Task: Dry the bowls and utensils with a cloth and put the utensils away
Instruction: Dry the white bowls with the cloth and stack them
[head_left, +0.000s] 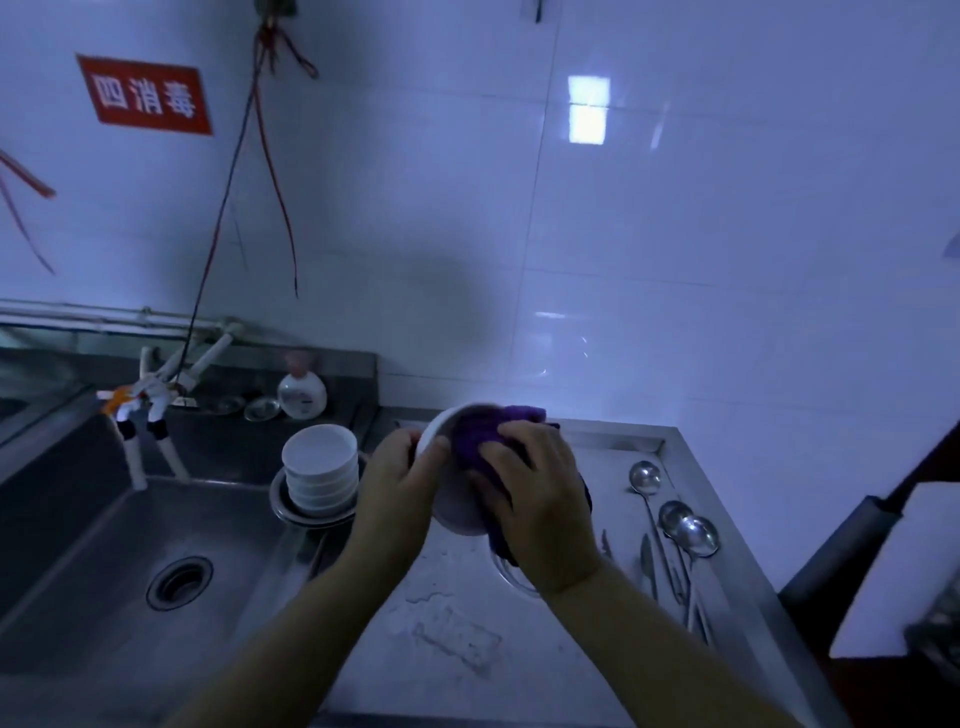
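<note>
Bowl (457, 499), white: held above the metal surface (467, 639), tilted so its mouth faces the person and the inside can be reached. At the centre of view.

Left hand (395, 483): curled round the bowl's left rim, thumb on the edge; serves as the brace while the other hand wipes.

Right hand (540, 493): fingers bent over a purple cloth (478, 441), pressing it into the bowl's mouth. Cloth bunched to fill the hollow; part hangs below the wrist.

Stack of bowls (320, 473), white: at 9 o'clock from the held bowl, nested mouth-up on a metal plate (291, 512) by the sink (130, 561). Whether already dried cannot be told.

Spoons (675, 519), long-handled, with smaller cutlery: at 3 o'clock, lying flat on the surface near its right rim, within reach of the cloth hand. Judged still waiting to be dried and put away.

Soap bottle (302, 395): at 11 o'clock, against the wall behind the sink.
</note>
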